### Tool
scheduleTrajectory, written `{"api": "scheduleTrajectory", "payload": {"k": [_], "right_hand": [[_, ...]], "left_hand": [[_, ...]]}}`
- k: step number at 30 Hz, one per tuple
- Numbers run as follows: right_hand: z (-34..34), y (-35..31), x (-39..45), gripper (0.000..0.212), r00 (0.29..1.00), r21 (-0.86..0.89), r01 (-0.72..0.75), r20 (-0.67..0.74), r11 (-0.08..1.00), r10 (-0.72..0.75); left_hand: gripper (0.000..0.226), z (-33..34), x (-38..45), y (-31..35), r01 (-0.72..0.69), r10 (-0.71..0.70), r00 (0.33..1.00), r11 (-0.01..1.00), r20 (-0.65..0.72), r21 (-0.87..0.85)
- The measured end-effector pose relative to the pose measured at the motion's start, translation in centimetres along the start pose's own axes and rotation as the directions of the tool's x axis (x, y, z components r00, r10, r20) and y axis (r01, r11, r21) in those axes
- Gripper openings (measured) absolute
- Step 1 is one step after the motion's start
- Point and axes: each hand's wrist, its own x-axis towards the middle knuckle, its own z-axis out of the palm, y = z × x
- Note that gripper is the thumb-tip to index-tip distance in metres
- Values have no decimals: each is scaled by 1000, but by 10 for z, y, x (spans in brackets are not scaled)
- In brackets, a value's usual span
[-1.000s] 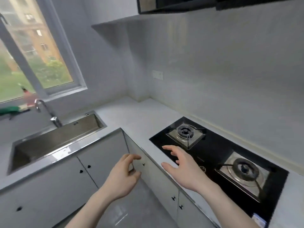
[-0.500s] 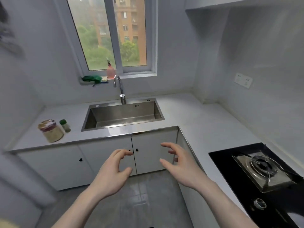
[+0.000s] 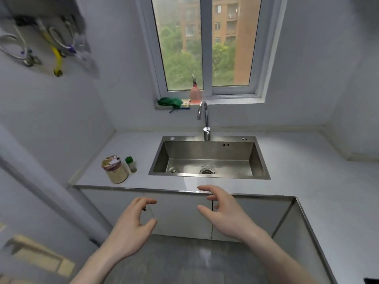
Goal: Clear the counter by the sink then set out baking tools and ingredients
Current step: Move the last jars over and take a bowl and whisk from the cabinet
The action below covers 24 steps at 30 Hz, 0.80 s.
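Observation:
A steel sink (image 3: 160, 158) is set into the pale grey counter (image 3: 297, 160) under a window. Left of the sink stand a wide jar of pale grains (image 3: 114, 170) with a patterned lid and a small bottle with a green cap (image 3: 131, 163). My left hand (image 3: 131, 228) and my right hand (image 3: 225, 214) hover in front of the cabinet doors, below the counter's front edge. Both have loosely curled fingers and hold nothing. Neither touches the counter or the jar.
A curved tap (image 3: 205, 121) rises behind the sink. On the windowsill sit a green cloth (image 3: 170, 102) and a pink soap bottle (image 3: 194, 93). Hoses and pipes (image 3: 55, 52) hang on the left wall. The counter turns a corner at the right (image 3: 328, 212).
The view has swung left from the gas hob to face the sink and window. The jar and small bottle have come into view. Both hands stay raised and empty.

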Motion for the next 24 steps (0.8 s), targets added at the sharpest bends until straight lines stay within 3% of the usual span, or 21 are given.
{"api": "scheduleTrajectory", "payload": {"k": [8, 19, 24], "right_hand": [[74, -33, 130, 48, 971, -18, 50, 234, 999, -44], [158, -57, 272, 49, 981, -97, -54, 181, 994, 71], [200, -68, 331, 54, 978, -75, -108, 170, 991, 119]], "left_hand": [[44, -60, 48, -104, 225, -226, 965, 974, -132, -25], [48, -135, 210, -210, 194, -192, 979, 981, -72, 25], [67, -152, 286, -257, 251, -254, 967, 963, 10, 101]]}}
